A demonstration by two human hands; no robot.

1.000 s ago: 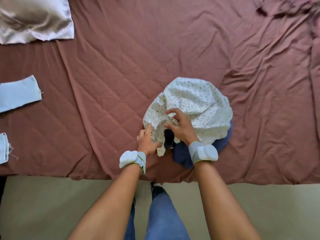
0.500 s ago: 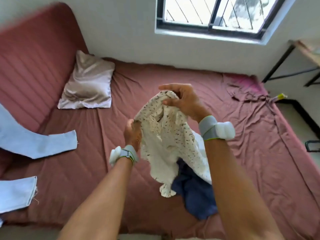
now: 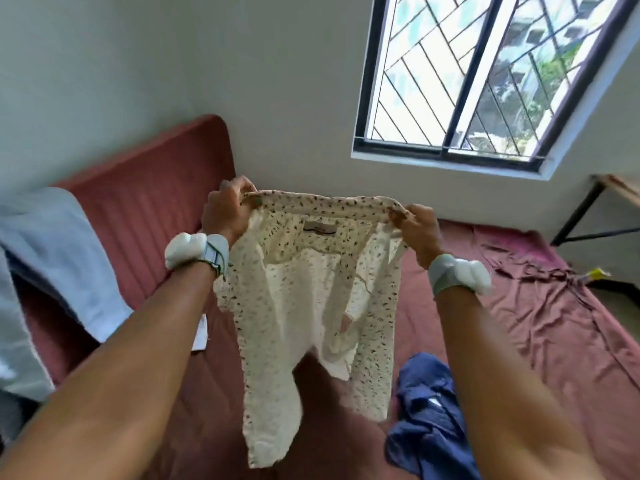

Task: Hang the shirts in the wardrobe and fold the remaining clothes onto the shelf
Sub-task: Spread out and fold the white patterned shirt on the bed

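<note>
A cream shirt (image 3: 298, 306) with small dark specks hangs in the air in front of me, spread open at the collar with its label showing. My left hand (image 3: 227, 211) pinches the left end of the collar. My right hand (image 3: 415, 226) pinches the right end. The shirt's body drops down over the bed (image 3: 540, 327). A crumpled dark blue garment (image 3: 426, 410) lies on the bed below my right forearm.
Pale blue clothes (image 3: 59, 271) drape over the red padded headboard (image 3: 149, 202) at the left. A barred window (image 3: 485, 74) is in the far wall. A table with black legs (image 3: 595, 209) stands at the far right beside the bed.
Both hands have lifted the speckled shirt off the bed and spread its collar apart. The blue garment that was under it stays on the bed. My view has tilted up.
</note>
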